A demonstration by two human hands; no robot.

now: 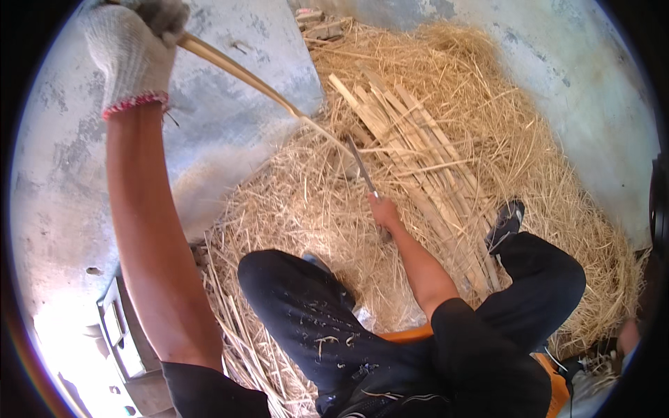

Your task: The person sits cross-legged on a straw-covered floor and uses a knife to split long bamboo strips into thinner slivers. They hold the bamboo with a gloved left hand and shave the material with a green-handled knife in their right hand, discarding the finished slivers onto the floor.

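My left hand (pixel 131 56), in a white knit glove with a red cuff, is raised at the upper left. It is closed round one end of a long, thin, pale strip (pixel 240 72) that looks like split bamboo. The strip slopes down to the right, its lower end close to the tip of a knife (pixel 362 171). My bare right hand (pixel 384 211) grips the knife's handle low over the shavings, with the long narrow blade pointing up and away. I cannot tell whether blade and strip touch.
Thin shavings (pixel 279 188) cover the floor round my feet and heap against the wall (pixel 557 76). A bundle of split strips (pixel 418 150) lies right of the knife. I sit on something orange (pixel 408 335). A framed object (pixel 122 331) stands at the lower left.
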